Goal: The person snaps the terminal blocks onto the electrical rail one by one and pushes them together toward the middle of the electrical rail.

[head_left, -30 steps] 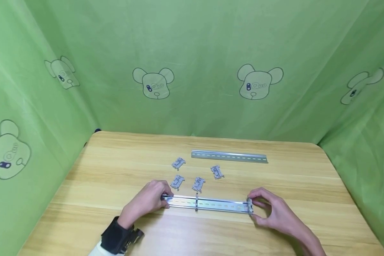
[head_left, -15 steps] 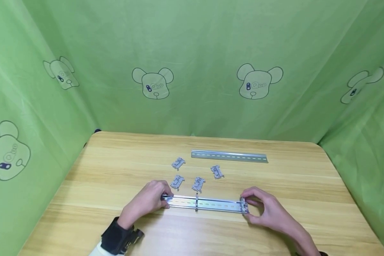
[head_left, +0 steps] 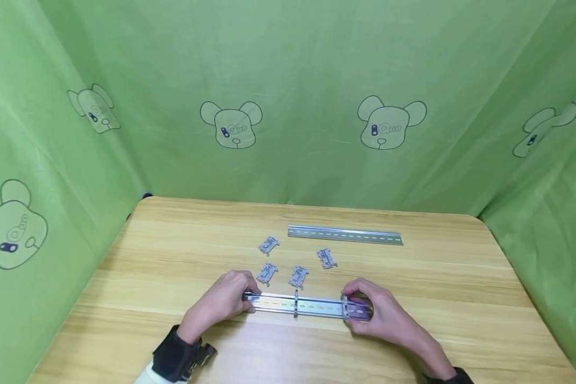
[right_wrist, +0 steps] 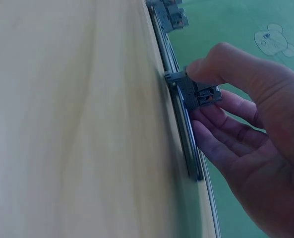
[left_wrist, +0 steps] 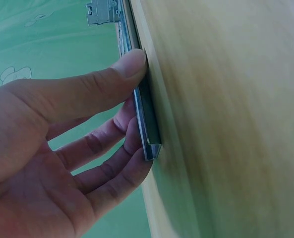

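Observation:
A slotted metal DIN rail (head_left: 319,307) lies crosswise near the front of the wooden table. My left hand (head_left: 228,296) grips its left end, thumb on the near edge and fingers on the far edge, as the left wrist view shows. My right hand (head_left: 381,312) pinches a grey terminal block (right_wrist: 199,91) that sits across the rail, a little in from the right end. Another grey terminal block (head_left: 296,303) stands on the rail near its middle; its side shows at the top of the right wrist view.
Several loose grey terminal blocks lie flat behind the rail, among them one terminal block (head_left: 298,277) close to it and one further back (head_left: 268,245). A second metal rail (head_left: 345,234) lies toward the table's back edge. Green curtains (head_left: 288,160) surround the table (head_left: 173,229).
My right hand has moved left along the rail with the terminal block, from the right end inward, baring the rail's end. The left hand has stayed in place.

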The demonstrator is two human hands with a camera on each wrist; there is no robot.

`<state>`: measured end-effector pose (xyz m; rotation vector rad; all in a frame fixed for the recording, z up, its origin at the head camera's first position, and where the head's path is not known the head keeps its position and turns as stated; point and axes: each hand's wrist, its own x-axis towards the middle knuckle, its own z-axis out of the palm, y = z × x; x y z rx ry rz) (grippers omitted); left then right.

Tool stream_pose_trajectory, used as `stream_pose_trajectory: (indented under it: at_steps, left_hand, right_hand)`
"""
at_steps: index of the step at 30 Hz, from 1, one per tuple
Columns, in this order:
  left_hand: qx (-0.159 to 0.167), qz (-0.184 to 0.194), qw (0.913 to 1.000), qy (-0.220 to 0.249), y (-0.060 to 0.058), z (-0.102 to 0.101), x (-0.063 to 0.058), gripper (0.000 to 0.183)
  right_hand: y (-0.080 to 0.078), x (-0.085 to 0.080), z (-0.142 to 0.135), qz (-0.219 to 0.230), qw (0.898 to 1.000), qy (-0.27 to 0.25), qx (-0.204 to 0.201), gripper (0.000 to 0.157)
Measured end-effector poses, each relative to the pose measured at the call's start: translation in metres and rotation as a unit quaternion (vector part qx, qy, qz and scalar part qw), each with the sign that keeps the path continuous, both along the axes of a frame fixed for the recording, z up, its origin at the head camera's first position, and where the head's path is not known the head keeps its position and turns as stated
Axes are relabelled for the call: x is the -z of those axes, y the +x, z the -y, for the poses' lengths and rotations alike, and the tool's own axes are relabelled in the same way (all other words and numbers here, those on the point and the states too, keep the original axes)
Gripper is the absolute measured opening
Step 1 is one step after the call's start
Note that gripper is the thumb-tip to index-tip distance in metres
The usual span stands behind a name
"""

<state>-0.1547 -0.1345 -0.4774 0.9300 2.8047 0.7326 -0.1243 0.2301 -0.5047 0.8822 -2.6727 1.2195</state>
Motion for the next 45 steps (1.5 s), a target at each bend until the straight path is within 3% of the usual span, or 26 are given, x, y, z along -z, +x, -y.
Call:
stream_pose_trajectory:
  at_steps: [13,25,45]
  left_hand:
    - [0.001,0.0,1.0,0.004,-0.001,0.0,0.003,0.031]
    - [0.002,0.004,1.0,0.003,-0.003,0.002,0.006,0.031]
    - [0.003,0.001,1.0,0.002,-0.002,0.001,0.003,0.031]
  right_hand:
    - [-0.006,0.0,0.031,0.032,0.999,0.012,0.005,0.055]
    - [-0.01,-0.003,0.061,0.033,0.999,0.009,-0.015,0.052]
    - [-0.015,-0.004,0.083,0.043,0.999,0.012,-0.023,0.052]
